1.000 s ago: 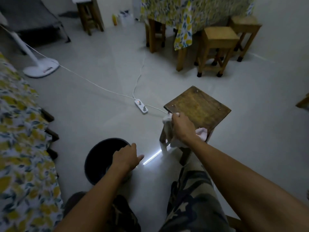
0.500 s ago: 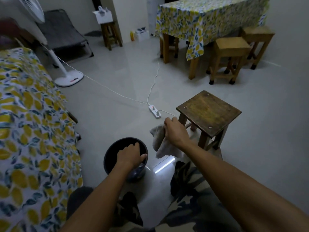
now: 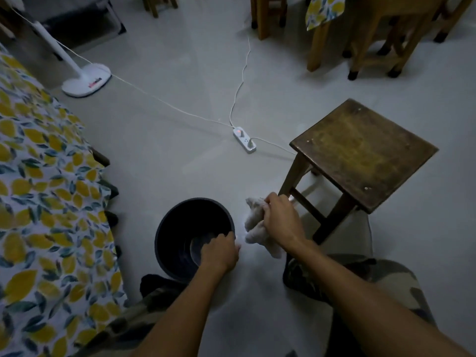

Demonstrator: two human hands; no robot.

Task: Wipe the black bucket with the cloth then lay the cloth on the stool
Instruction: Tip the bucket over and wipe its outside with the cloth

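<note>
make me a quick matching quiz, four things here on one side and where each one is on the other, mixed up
Things:
1. cloth
2. bucket
3. power strip
4. fan base

Places:
A. floor, far left
B. gripped at the rim by the left hand
C. floor, left of the stool
D. bunched in the right hand

Pairs: 1-D, 2-B, 3-C, 4-A

Black bucket (image 3: 180, 228): smooth plastic by its look, dull sheen along rim and inner wall. Cloth (image 3: 253, 222): pale, nubby towelling, soft and matt. Stool (image 3: 360, 153): dark wood, worn and scuffed seat, matt. Floor (image 3: 180, 150): smooth, glossy, reflective. Power strip (image 3: 244, 139): white glossy plastic. Fan base (image 3: 87, 82): white smooth plastic. Lemon-print covering (image 3: 38, 202): woven fabric, matt. Camouflage trousers (image 3: 373, 279): matt cloth.
</note>
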